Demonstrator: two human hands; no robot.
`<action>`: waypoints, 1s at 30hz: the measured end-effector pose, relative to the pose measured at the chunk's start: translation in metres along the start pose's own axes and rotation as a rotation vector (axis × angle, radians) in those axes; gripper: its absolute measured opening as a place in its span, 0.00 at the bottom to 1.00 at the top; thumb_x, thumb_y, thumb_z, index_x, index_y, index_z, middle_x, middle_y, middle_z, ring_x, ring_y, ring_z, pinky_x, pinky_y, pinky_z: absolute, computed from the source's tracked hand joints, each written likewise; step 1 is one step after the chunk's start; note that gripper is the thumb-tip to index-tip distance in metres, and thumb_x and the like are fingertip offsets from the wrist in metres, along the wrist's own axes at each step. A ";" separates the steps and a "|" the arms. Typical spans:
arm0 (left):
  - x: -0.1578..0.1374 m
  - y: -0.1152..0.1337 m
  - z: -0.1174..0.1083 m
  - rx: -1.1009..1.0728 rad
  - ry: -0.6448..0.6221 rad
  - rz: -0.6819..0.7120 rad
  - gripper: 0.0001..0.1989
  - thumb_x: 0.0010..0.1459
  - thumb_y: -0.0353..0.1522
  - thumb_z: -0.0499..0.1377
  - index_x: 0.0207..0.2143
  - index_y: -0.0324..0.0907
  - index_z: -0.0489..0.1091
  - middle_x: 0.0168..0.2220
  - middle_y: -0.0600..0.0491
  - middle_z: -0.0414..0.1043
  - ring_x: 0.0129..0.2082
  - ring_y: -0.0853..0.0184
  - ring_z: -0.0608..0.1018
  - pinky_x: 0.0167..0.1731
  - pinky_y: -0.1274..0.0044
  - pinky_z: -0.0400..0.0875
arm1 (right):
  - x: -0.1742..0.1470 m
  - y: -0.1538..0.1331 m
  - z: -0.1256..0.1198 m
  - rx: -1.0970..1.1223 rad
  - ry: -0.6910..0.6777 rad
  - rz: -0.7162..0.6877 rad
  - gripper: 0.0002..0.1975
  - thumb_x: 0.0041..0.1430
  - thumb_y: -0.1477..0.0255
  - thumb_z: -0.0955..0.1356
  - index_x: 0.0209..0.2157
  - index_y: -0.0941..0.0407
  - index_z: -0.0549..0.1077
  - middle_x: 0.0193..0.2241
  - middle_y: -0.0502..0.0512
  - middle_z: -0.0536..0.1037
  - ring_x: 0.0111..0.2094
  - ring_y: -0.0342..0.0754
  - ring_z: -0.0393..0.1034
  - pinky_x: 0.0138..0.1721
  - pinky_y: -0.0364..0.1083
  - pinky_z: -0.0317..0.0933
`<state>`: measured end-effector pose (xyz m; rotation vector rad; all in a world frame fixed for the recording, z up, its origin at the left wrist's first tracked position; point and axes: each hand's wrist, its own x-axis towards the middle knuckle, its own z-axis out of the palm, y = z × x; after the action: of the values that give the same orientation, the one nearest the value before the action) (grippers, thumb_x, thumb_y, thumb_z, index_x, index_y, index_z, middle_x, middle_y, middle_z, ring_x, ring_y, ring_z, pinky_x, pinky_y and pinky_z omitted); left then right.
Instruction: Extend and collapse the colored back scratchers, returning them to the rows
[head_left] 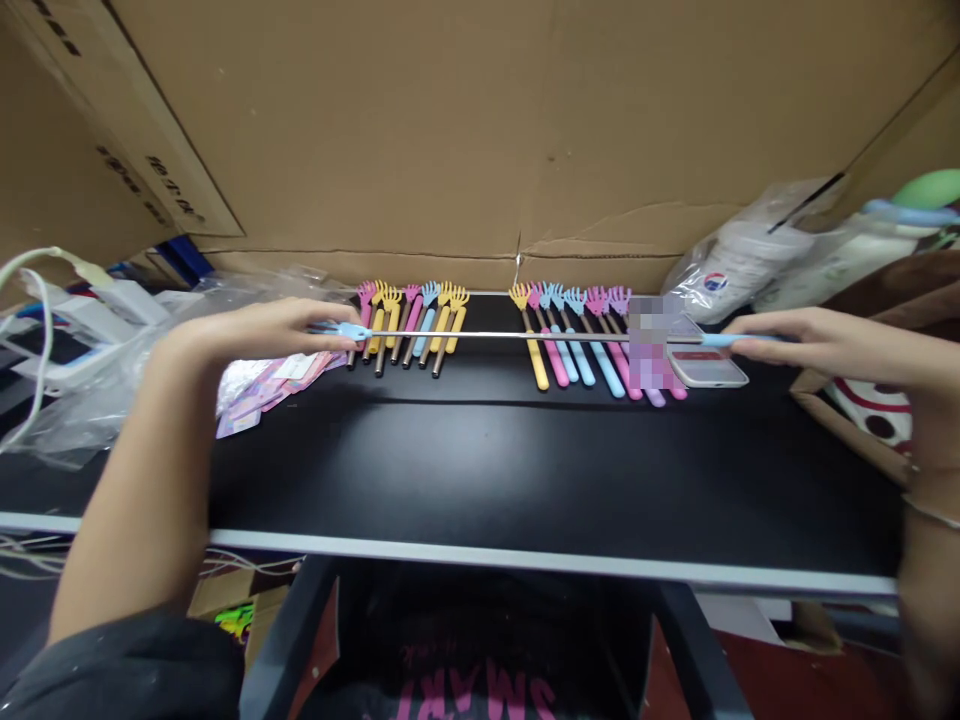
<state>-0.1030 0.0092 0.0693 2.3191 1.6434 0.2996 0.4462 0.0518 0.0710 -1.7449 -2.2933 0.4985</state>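
A telescopic back scratcher (480, 335) with a silver rod stretches level between my two hands, above the black desk. My left hand (281, 325) pinches its light-blue claw end. Around the light-blue handle at the other end, the fingers of my right hand (795, 335) are closed. Behind the rod lie two groups of back scratchers. Those on the left (409, 320) are yellow, pink and blue with separate-looking short rods and handles; the right row (577, 345) has yellow, pink, blue and purple ones with claws pointing away from me.
A phone (709, 368) lies by the right row. Further right are a bagged white cup (754, 260), a bottle (862, 250) and a brown bag (840, 410). On the left are clear plastic wrapping (97, 410) and printed cards (262, 390). Cardboard (450, 130) walls the back.
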 end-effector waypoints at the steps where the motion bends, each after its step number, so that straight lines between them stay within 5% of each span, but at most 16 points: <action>1: -0.002 -0.002 -0.004 -0.004 -0.068 -0.006 0.23 0.53 0.49 0.55 0.37 0.39 0.74 0.37 0.53 0.77 0.37 0.66 0.74 0.38 0.80 0.67 | -0.002 0.009 -0.005 -0.001 -0.073 0.033 0.28 0.48 0.43 0.68 0.37 0.52 0.79 0.37 0.57 0.81 0.37 0.52 0.74 0.35 0.47 0.67; 3: -0.003 -0.005 -0.010 0.007 -0.154 -0.032 0.24 0.54 0.50 0.53 0.38 0.38 0.73 0.38 0.51 0.76 0.39 0.65 0.73 0.41 0.79 0.66 | -0.004 0.023 -0.014 -0.015 -0.108 0.094 0.31 0.48 0.41 0.67 0.42 0.51 0.78 0.43 0.59 0.80 0.43 0.55 0.74 0.38 0.48 0.69; 9: -0.001 -0.013 -0.010 0.049 -0.085 -0.028 0.26 0.57 0.51 0.51 0.45 0.41 0.70 0.45 0.51 0.74 0.42 0.65 0.72 0.44 0.79 0.64 | -0.004 0.033 -0.015 -0.036 -0.035 0.122 0.32 0.49 0.42 0.67 0.47 0.49 0.76 0.50 0.58 0.77 0.51 0.58 0.71 0.41 0.47 0.70; 13: -0.001 -0.015 -0.005 0.041 -0.017 -0.008 0.27 0.59 0.50 0.51 0.53 0.43 0.65 0.54 0.50 0.70 0.48 0.63 0.71 0.45 0.79 0.64 | 0.001 0.027 -0.011 0.073 -0.053 0.065 0.27 0.49 0.45 0.69 0.41 0.51 0.78 0.43 0.60 0.80 0.42 0.54 0.74 0.35 0.46 0.68; 20: -0.001 -0.010 -0.002 0.050 0.109 -0.097 0.23 0.64 0.45 0.46 0.55 0.42 0.60 0.53 0.47 0.69 0.38 0.68 0.73 0.36 0.80 0.67 | 0.003 0.019 -0.010 0.198 -0.001 0.023 0.20 0.46 0.51 0.74 0.34 0.51 0.79 0.30 0.57 0.79 0.30 0.47 0.71 0.29 0.45 0.63; 25: -0.001 -0.008 -0.002 0.042 0.104 -0.135 0.19 0.64 0.41 0.49 0.54 0.42 0.60 0.37 0.53 0.72 0.30 0.70 0.70 0.31 0.81 0.66 | 0.000 0.015 -0.012 0.245 0.088 0.184 0.15 0.44 0.65 0.78 0.34 0.53 0.75 0.22 0.53 0.76 0.24 0.43 0.68 0.24 0.44 0.59; 30: -0.005 -0.001 -0.006 -0.147 0.118 -0.175 0.17 0.62 0.39 0.52 0.53 0.45 0.59 0.24 0.59 0.63 0.24 0.72 0.66 0.22 0.84 0.63 | -0.007 0.026 -0.015 0.365 0.197 0.239 0.26 0.37 0.54 0.78 0.36 0.52 0.72 0.22 0.55 0.76 0.23 0.46 0.69 0.23 0.48 0.59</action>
<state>-0.1073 0.0053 0.0748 2.0707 1.8009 0.5093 0.4768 0.0538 0.0752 -1.7948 -1.7420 0.7019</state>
